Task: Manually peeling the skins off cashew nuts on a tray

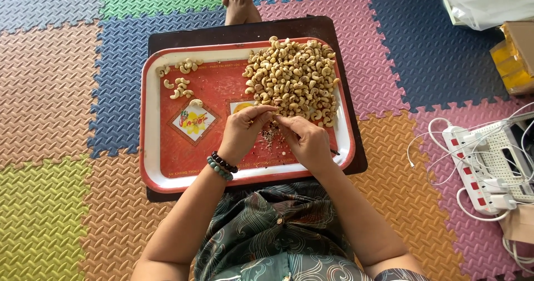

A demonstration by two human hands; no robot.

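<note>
A red tray with a white rim [146, 142] rests on a dark board [167, 36] in front of me. A big heap of cashew nuts [293, 78] fills its far right part. A few separate cashews [181, 78] lie at the far left. My left hand [243, 131] and my right hand [306, 139] meet over the tray's middle, fingertips pinched together on a small cashew nut between them. Bits of brown skin [271, 139] are scattered on the tray under the hands. Bead bracelets circle my left wrist.
Coloured foam mats [67, 92] cover the floor. A white power strip with cables [478, 170] lies at the right. A cardboard box [514, 56] and a plastic bag [484, 0] sit at the far right. A bare foot [240, 6] shows beyond the board.
</note>
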